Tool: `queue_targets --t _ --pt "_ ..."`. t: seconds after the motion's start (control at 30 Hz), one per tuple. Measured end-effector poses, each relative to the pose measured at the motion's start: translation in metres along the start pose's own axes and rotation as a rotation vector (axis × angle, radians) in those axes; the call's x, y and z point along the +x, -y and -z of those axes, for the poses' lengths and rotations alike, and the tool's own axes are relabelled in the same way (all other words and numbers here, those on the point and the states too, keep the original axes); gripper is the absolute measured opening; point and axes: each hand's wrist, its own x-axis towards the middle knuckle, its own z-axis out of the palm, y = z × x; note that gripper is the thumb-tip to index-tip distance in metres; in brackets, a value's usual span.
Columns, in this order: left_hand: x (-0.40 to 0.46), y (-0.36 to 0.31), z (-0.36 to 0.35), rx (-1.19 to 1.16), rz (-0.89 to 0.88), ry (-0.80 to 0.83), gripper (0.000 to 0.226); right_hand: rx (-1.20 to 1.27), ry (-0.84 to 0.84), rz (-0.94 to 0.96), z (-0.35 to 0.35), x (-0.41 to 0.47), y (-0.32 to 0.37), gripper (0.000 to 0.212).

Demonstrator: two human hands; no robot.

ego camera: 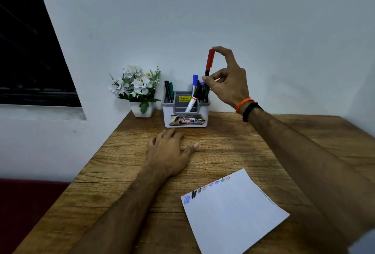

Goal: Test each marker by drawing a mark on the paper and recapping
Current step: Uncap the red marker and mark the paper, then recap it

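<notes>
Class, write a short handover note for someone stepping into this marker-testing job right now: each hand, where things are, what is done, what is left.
Right hand: holds the capped red marker upright above the right side of the organizer.
Left hand: empty, flat on the table.
Paper: near right, a row of coloured marks along its top edge, so several markers are tested.
Left: I cannot tell whether the red marker is tested, or which of the others still need testing.

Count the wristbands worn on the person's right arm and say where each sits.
2. A thin orange wristband sits nearer the right hand; a black beaded wristband lies just behind it, towards the elbow. More could be hidden underneath.
</notes>
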Motion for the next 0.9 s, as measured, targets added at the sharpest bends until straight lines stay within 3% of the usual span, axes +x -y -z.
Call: queue_targets --t 0.2,0.37,0.73,0.9 --pt "-0.001 -0.001 0.002 0.004 0.003 0.007 0.073 -0.046 0.016 0.005 -0.002 0.000 -0.009 0.073" --pt "-0.002 -0.002 0.003 0.005 0.006 0.016 0.073 -0.207 0.224 -0.051 -0.010 -0.016 -0.021 0.045" --pt "-0.002 -0.002 0.005 0.006 0.011 0.026 0.072 -0.224 0.041 0.010 -0.008 -0.019 -0.009 0.035" --pt "-0.001 0.002 0.013 0.005 0.040 -0.013 0.073 -0.133 0.042 0.027 -0.025 -0.017 0.009 0.015"
